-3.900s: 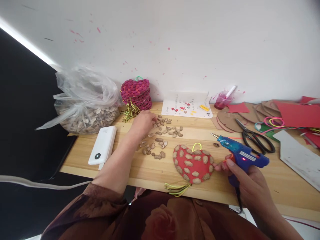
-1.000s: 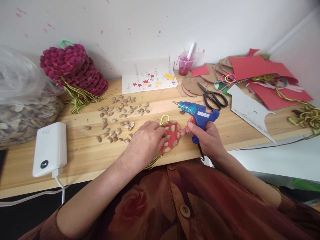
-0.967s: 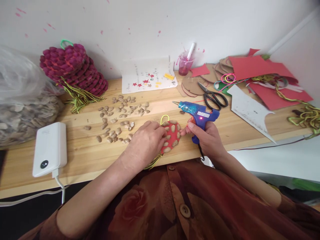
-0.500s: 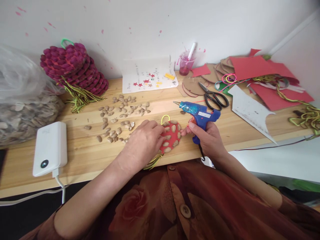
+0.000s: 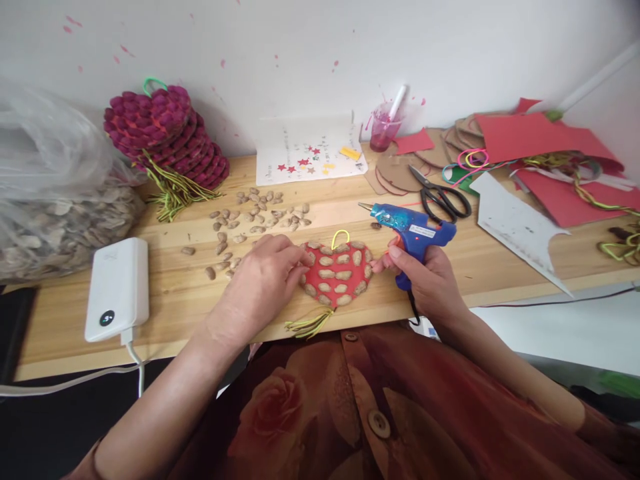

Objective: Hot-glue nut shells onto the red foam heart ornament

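On the table in front of me lies a red heart [image 5: 334,275] with peanuts stuck on its face, a yellow cord loop [image 5: 341,237] at its top and a green-yellow tassel [image 5: 311,323] at its tip. The bent fingers of my left hand [image 5: 267,277] meet its left edge; anything pinched between them is hidden. My right hand [image 5: 425,277] is closed round the handle of a blue glue gun [image 5: 407,225], whose nozzle points left above the table. Fingertips of that same hand reach the heart's right edge. Loose peanuts [image 5: 257,212] lie scattered beyond my left hand.
At left are a white power bank [image 5: 119,290], a bag of peanuts [image 5: 60,230] and stacked purple hearts [image 5: 155,127]. Behind stand paper with stars [image 5: 310,157] and a pink-stained cup [image 5: 385,127]. Black scissors [image 5: 443,199], cardboard [image 5: 395,172] and red sheets [image 5: 530,137] lie right.
My left hand has drawn left off the heart, uncovering its left half with rows of peanuts. The right hand still holds the glue gun. The whole view has shifted slightly.
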The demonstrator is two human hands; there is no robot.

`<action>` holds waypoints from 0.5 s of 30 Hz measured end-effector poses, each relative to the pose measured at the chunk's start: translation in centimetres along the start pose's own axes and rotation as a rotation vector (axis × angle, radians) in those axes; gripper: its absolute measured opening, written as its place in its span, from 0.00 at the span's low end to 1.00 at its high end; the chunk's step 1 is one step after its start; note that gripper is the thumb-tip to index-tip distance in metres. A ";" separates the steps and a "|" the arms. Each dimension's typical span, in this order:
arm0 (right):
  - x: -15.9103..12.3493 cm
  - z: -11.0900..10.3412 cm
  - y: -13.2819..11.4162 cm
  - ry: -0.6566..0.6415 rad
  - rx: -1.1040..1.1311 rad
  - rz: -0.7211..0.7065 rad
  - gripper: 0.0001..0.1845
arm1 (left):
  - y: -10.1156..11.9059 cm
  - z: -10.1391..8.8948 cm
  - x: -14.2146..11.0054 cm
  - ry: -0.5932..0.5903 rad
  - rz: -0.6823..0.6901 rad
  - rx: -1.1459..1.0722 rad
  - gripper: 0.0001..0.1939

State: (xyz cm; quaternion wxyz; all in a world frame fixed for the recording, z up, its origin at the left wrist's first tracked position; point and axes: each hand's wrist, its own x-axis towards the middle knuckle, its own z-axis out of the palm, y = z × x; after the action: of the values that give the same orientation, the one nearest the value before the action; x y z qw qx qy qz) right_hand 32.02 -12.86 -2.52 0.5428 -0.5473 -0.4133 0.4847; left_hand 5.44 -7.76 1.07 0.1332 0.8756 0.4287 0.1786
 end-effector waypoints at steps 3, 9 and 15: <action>0.0 0.1 -0.1 0.001 0.016 -0.004 0.10 | 0.6 0.4 0.1 -0.031 0.024 -0.008 0.05; 0.0 0.1 -0.1 0.000 0.021 -0.004 0.10 | 1.7 1.2 0.6 -0.070 0.073 -0.010 0.05; 0.0 0.0 0.1 -0.006 0.065 -0.011 0.07 | 2.0 1.5 0.9 -0.089 0.092 0.001 0.04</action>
State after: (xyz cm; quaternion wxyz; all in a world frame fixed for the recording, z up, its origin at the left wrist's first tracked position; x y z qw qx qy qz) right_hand 32.01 -12.87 -2.58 0.5618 -0.5258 -0.4018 0.4965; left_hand 8.00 -8.32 0.65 0.1435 0.9015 0.3816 0.1450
